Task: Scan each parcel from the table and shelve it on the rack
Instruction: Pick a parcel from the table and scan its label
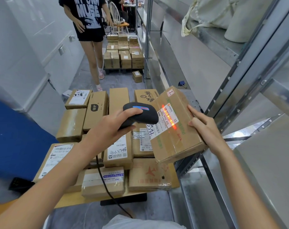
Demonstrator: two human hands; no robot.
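My left hand (114,123) grips a black barcode scanner (143,115) with a blue button, its cable trailing down over the table. The scanner's red line falls across the barcode label of a brown cardboard parcel (176,139), which my right hand (204,126) holds tilted above the table's right side, thumb on top and fingers round the far edge. Below lie several taped cardboard parcels (118,152) with white labels, packed close on the wooden table (71,201). The metal rack (239,90) runs along the right, right next to the held parcel.
A person in a black shirt (89,22) stands ahead in the aisle. Behind them a pallet carries stacked boxes (124,53), with one loose box (137,76) on the floor. A blue panel (13,134) is at left. Cloth sacks (214,12) sit on the upper rack shelf.
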